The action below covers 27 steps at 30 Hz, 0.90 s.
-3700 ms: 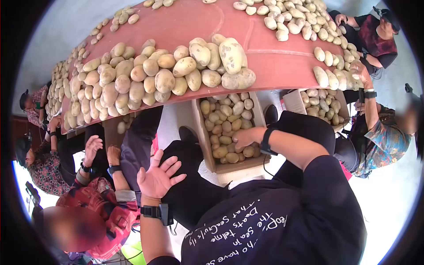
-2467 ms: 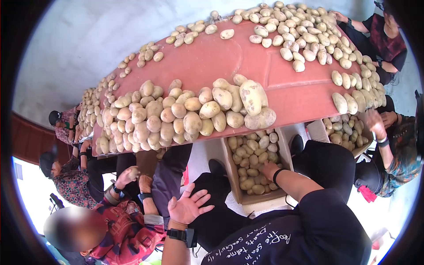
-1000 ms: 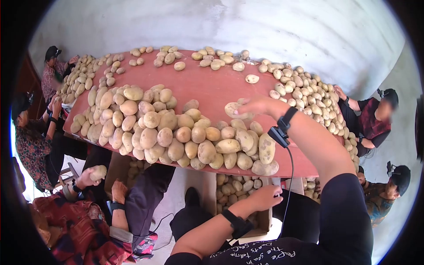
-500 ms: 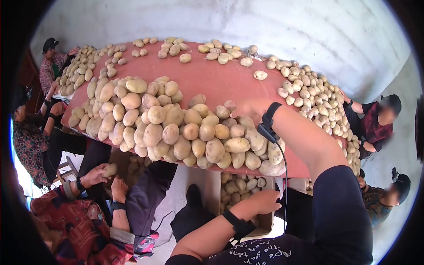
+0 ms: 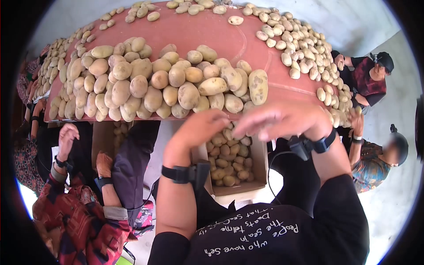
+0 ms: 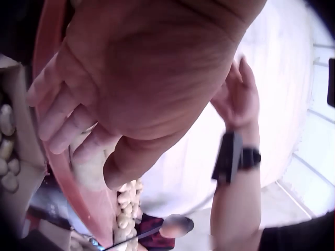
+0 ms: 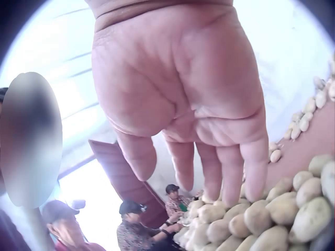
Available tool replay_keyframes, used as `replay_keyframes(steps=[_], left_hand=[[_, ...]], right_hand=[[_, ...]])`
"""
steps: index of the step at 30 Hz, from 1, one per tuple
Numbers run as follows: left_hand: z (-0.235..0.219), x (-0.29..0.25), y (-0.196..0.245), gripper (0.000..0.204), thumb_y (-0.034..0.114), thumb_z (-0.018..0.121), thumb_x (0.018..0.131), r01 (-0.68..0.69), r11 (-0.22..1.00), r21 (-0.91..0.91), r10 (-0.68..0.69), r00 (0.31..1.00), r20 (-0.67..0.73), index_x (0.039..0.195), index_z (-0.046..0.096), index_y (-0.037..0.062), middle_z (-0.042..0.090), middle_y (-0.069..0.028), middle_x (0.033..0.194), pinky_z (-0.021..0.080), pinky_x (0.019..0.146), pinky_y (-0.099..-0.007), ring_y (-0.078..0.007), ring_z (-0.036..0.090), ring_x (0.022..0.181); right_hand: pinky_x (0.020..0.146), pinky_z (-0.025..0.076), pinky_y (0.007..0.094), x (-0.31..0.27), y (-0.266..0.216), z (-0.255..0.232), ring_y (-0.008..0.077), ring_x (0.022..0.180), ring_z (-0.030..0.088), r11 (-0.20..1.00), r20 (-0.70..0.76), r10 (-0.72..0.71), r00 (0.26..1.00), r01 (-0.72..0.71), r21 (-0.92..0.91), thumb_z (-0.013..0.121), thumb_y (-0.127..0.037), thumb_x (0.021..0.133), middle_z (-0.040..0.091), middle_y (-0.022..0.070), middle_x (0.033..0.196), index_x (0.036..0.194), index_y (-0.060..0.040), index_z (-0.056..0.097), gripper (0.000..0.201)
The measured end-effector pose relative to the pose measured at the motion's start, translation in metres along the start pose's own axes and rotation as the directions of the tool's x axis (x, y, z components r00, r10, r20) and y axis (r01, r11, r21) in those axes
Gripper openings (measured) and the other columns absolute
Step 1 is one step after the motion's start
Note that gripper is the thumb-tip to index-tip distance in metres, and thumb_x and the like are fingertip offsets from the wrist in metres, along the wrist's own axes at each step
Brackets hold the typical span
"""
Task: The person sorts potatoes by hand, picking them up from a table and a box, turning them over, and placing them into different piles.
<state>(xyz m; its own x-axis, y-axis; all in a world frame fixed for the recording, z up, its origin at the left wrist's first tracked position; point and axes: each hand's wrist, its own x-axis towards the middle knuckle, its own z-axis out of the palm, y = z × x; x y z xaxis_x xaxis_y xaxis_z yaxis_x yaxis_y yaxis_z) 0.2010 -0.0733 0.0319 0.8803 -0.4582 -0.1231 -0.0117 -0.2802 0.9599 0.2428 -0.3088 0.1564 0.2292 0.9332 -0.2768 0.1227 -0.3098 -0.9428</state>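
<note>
Both hands hover at the near edge of the red table, above the cardboard box of potatoes. The left hand [image 5: 201, 128] reaches toward the pile's right end; in the left wrist view its fingers [image 6: 68, 125] are spread and loosely bent, over a large pale potato [image 6: 88, 164]. To its right, the right hand [image 5: 287, 119] is blurred, palm down, with its fingers extended; the right wrist view shows an empty palm [image 7: 180, 83]. Heaped potatoes [image 5: 152, 98] lie on the table, a large one [image 5: 258, 87] at the right end.
The box [image 5: 260, 170] of potatoes stands below the table's near edge, between the knees. More potatoes [image 5: 304, 53] lie at the far right of the table [image 5: 198, 31]. A person in a red patterned top [image 5: 84, 216] sits close on the left; others sit around.
The right hand has drawn back from behind the pile to the near table edge. The left hand has risen from beside the box. The head view has tilted downward.
</note>
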Motion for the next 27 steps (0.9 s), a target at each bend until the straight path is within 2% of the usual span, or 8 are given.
replay_keyframes(steps=[3,6,9,12,13,17,20,27], left_hand=[[-0.013,-0.010,0.003,0.027,0.023,0.058,0.095,-0.023,0.999,0.030,0.028,0.987,-0.161,0.112,0.065,0.0032,0.067,-0.0100,0.105,0.048,0.088,-0.0322,-0.0184,0.062,0.102],[-0.021,-0.012,0.008,0.027,0.019,0.054,0.098,-0.199,0.836,-0.511,-0.013,0.924,-0.382,0.116,0.063,0.0019,0.066,-0.0093,0.108,0.047,0.098,-0.0332,-0.0171,0.062,0.107],[-0.027,-0.014,0.013,0.029,0.018,0.050,0.099,-0.264,0.740,-0.619,-0.017,0.912,-0.409,0.120,0.060,0.0002,0.065,-0.0103,0.114,0.049,0.098,-0.0353,-0.0197,0.062,0.111],[-0.029,-0.010,0.010,0.031,0.018,0.050,0.099,-0.268,0.710,-0.651,-0.030,0.912,-0.409,0.122,0.058,-0.0006,0.065,-0.0112,0.117,0.049,0.097,-0.0357,-0.0208,0.062,0.112],[-0.030,-0.007,0.009,0.031,0.017,0.049,0.099,-0.263,0.710,-0.654,-0.034,0.914,-0.405,0.123,0.057,-0.0007,0.065,-0.0114,0.117,0.049,0.096,-0.0358,-0.0210,0.062,0.113],[-0.030,0.000,0.005,0.033,0.018,0.050,0.098,-0.224,0.709,-0.669,-0.045,0.932,-0.359,0.124,0.056,-0.0009,0.065,-0.0115,0.118,0.049,0.096,-0.0356,-0.0209,0.062,0.113],[-0.029,0.004,0.004,0.033,0.019,0.051,0.098,-0.201,0.705,-0.681,-0.051,0.942,-0.331,0.124,0.056,-0.0008,0.065,-0.0115,0.118,0.049,0.096,-0.0355,-0.0209,0.062,0.113],[-0.028,0.004,0.009,0.033,0.018,0.051,0.097,-0.188,0.707,-0.682,-0.068,0.942,-0.330,0.124,0.056,-0.0009,0.065,-0.0122,0.119,0.048,0.098,-0.0359,-0.0216,0.062,0.114]], right_hand=[[0.101,0.046,0.0348,-0.005,0.083,0.039,0.0194,0.115,0.059,0.935,0.020,0.268,0.963,-0.265,0.237,0.060,-0.036,0.096,0.062,0.0111,0.128,0.133,-0.0023,0.057,0.050],[0.097,0.049,0.0339,0.007,0.188,0.071,0.0192,0.115,0.057,0.789,-0.010,0.566,0.824,-0.538,0.296,0.063,-0.041,0.092,0.059,0.0112,0.131,0.133,-0.0029,0.057,0.057],[0.103,0.045,0.0378,0.038,0.259,0.085,0.0259,0.127,0.050,0.634,-0.076,0.757,0.649,-0.702,0.326,0.067,-0.044,0.087,0.052,0.0162,0.140,0.138,-0.0001,0.050,0.070],[0.111,0.037,0.0410,0.070,0.285,0.090,0.0327,0.136,0.043,0.674,-0.376,0.697,0.611,-0.738,0.049,0.070,-0.047,0.084,0.044,0.0220,0.147,0.145,0.0029,0.037,0.085],[0.116,0.028,0.0412,0.079,0.303,0.088,0.0381,0.143,0.030,0.734,-0.376,0.646,0.664,-0.676,0.067,0.072,-0.051,0.080,0.036,0.0254,0.152,0.150,0.0046,0.026,0.100],[0.118,0.026,0.0424,0.121,0.317,0.099,0.0425,0.147,0.014,0.567,-0.479,0.742,0.469,-0.820,0.076,0.071,-0.063,0.073,0.035,0.0245,0.152,0.150,0.0019,0.029,0.109],[0.118,0.026,0.0428,0.142,0.330,0.111,0.0438,0.147,0.014,0.492,-0.539,0.745,0.392,-0.869,0.048,0.069,-0.063,0.074,0.036,0.0241,0.152,0.146,-0.0033,0.040,0.098],[0.109,0.040,0.0417,0.122,0.335,0.110,0.0421,0.138,0.034,0.544,-0.594,0.663,0.455,-0.838,-0.034,0.072,-0.046,0.077,0.045,0.0274,0.141,0.136,-0.0152,0.056,0.069]])
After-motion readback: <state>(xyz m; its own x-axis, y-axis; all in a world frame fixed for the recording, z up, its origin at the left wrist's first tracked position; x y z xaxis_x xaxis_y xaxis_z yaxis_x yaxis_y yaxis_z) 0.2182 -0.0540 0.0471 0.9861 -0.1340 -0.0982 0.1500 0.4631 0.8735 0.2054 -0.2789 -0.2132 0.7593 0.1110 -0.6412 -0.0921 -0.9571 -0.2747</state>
